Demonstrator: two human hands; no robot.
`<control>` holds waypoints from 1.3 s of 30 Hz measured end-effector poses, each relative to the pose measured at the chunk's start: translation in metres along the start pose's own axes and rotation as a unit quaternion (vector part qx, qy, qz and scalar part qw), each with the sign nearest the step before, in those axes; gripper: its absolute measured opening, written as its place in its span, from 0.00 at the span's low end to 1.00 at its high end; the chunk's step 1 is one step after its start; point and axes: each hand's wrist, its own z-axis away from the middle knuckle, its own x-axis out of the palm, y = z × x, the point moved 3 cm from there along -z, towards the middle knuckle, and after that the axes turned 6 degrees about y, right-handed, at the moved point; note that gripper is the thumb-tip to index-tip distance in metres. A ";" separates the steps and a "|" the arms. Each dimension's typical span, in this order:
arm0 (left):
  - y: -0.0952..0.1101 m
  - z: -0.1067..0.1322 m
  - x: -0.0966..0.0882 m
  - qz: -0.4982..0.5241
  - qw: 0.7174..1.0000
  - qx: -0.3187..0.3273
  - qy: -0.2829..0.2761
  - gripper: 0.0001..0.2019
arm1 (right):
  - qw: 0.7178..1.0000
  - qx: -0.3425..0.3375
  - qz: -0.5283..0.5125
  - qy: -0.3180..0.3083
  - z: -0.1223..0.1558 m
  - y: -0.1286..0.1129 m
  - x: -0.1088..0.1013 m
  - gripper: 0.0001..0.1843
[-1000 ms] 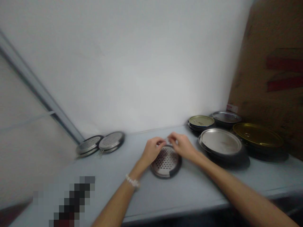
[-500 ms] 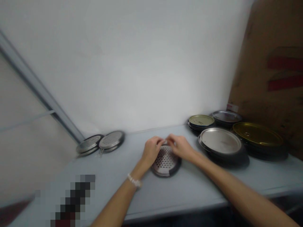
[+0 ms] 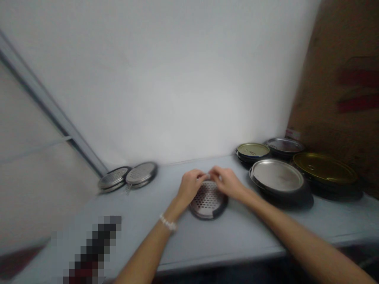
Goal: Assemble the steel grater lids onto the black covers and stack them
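Observation:
A round perforated metal disc with a dark rim lies flat on the pale grey table top. My left hand and my right hand meet at its far rim. Their fingertips pinch a small shiny piece, mostly hidden by the fingers, so its exact form is unclear. A white beaded bracelet circles my left wrist.
Two similar perforated discs lie at the back left. Several metal lids, stacked or single, stand to the right, including a silver lid and a gold lid. Brown cardboard leans on the white wall. A pixelated patch covers the front left.
My hands stay at the disc's far rim, with no clear change in their hold. The whole scene has shifted slightly in view.

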 end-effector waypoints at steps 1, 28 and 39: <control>0.000 -0.001 0.000 0.019 1.000 0.009 -0.011 0.06 | 1.000 0.004 0.004 0.003 -0.001 0.001 -0.001 0.07; 0.000 -0.003 -0.003 0.132 0.990 -0.013 -0.053 0.04 | 0.998 0.016 -0.059 0.028 -0.006 0.000 -0.012 0.06; -0.007 -0.002 -0.002 0.117 0.992 -0.036 -0.032 0.05 | 0.998 0.009 -0.060 0.002 -0.001 -0.005 -0.006 0.07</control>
